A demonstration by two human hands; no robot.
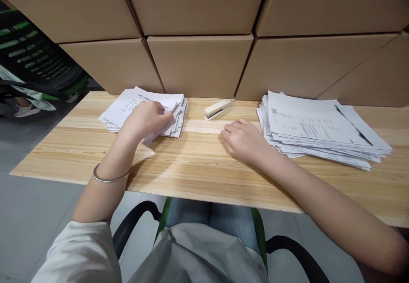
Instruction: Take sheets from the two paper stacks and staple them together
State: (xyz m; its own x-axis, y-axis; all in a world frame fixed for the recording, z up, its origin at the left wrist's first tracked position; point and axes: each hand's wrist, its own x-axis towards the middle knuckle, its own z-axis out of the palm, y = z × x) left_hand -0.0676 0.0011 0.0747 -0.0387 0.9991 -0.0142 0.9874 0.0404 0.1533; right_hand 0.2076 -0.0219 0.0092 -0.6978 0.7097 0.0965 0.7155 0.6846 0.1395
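Note:
My left hand (145, 119) is at the left stack of printed papers (123, 106). Its thumb and fingers close on the right side of the top sheets, where one edge curls up. A corner of paper (144, 152) shows below this hand, beside my wrist. My right hand (243, 140) rests on the tabletop with its fingers curled in, and no object shows in it. Just beyond it, to the left, lies a cream-coloured stapler (217, 109). Immediately to its right is a thicker stack of printed papers (313, 121), with uneven edges.
Brown cardboard boxes (200, 66) form a wall along the back of the wooden table (191, 164). A black and green chair (41, 57) stands at the far left, with part of another person beside it. My own chair's armrest (136, 219) is below the table edge.

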